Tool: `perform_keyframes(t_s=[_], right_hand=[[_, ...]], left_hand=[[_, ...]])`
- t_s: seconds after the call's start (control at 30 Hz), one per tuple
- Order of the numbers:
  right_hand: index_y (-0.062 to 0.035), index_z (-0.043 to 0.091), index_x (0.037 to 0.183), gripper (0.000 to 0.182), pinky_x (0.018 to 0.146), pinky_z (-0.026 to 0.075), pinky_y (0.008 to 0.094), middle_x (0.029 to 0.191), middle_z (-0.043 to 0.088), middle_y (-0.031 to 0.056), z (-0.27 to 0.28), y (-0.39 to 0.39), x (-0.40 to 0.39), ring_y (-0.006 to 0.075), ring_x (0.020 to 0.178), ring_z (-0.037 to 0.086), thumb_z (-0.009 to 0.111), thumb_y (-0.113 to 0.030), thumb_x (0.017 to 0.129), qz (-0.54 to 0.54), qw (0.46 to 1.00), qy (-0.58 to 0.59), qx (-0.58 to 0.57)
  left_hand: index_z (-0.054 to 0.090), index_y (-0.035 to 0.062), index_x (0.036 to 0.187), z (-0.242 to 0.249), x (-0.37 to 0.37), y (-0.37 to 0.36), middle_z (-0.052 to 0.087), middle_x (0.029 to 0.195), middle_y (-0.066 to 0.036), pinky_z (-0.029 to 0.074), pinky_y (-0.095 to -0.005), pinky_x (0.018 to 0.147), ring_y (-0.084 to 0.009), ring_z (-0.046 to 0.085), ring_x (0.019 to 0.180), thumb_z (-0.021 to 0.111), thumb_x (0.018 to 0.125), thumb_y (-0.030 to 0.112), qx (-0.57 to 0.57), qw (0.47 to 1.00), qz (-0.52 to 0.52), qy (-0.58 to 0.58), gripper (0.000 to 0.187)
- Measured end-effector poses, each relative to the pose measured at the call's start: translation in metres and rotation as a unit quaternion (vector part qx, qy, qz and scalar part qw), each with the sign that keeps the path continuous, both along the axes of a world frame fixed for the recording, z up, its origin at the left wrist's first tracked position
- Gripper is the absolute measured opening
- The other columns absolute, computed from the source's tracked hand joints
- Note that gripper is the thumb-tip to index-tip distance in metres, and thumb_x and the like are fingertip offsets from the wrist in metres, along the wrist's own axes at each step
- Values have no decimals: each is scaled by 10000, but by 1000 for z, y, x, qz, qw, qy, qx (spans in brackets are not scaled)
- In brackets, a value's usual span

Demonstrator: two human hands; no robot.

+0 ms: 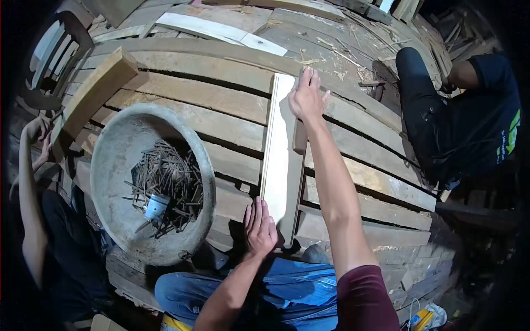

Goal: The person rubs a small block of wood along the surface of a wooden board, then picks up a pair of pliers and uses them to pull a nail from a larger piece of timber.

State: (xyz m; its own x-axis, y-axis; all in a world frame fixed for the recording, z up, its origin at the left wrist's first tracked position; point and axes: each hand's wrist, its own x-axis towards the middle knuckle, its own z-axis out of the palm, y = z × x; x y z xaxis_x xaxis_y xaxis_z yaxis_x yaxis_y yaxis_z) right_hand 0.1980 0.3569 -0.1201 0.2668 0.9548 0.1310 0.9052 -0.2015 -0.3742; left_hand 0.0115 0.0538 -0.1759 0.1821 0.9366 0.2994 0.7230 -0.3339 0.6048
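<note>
A pale planed board [280,149] lies lengthwise in front of me across the wooden slats. Against its right side is a narrow darker wooden strip [300,138]. My right hand [309,98] is wrapped over the far end of this strip, its thumb side beside the board. Near the board's close end, my left hand [261,230] rests with fingers stretched out along the left edge, not wrapped round it. To the left stands a large round basin [207,165] with a heap of nails [175,185] and a whitish-blue can [157,207] inside.
A thick timber beam [94,96] slants at the left, with another person's hands [38,132] by its lower end. A second person [458,116] sits at the right. White boards [221,30] and wood scraps lie beyond the gapped slats [221,118].
</note>
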Motion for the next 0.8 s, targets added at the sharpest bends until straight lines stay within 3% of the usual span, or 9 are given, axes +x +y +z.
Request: perform_keyframes(t_s=[0.07,0.17,0.43,0.67,0.8], right_hand=[[-35,214,1586,765,1204,142,667,1644,201,241,-2,5,0,405,1509,260,541,-188,911,-8,1000,20,20],[-26,228,1581,735,1205,130,665,1644,194,247,-8,-18,-4,416,1510,248,531,-180,929,31,999,5,36],[-43,195,1596,770,1151,140,743,1639,177,241,-9,-165,-53,447,1512,205,551,-125,918,120,993,-12,-19],[-36,253,1579,770,1179,153,704,1629,236,217,-6,-81,-39,411,1519,215,565,-138,883,73,997,-32,14],[-65,212,1593,737,1191,166,686,1643,213,188,-2,-19,-34,395,1520,220,534,-183,940,21,999,-31,4]], left_hand=[[514,-131,1377,-3,-1,-2,532,1427,-301,385,-521,1149,-398,542,1326,525,936,48,8,1000,3,12,477],[503,-132,1387,0,2,-1,522,1430,-315,381,-529,1147,-432,535,1318,513,939,56,9,1000,5,-10,486],[483,-142,1395,-1,-1,-3,505,1431,-338,361,-546,1156,-453,502,1341,490,953,72,-11,1000,0,-23,491],[488,-146,1390,5,1,-2,512,1423,-342,371,-535,1154,-446,513,1336,490,946,51,-17,1000,4,-16,486],[531,-125,1362,-4,0,-1,531,1426,-303,403,-516,1137,-412,555,1300,518,936,60,13,1000,5,2,464]])
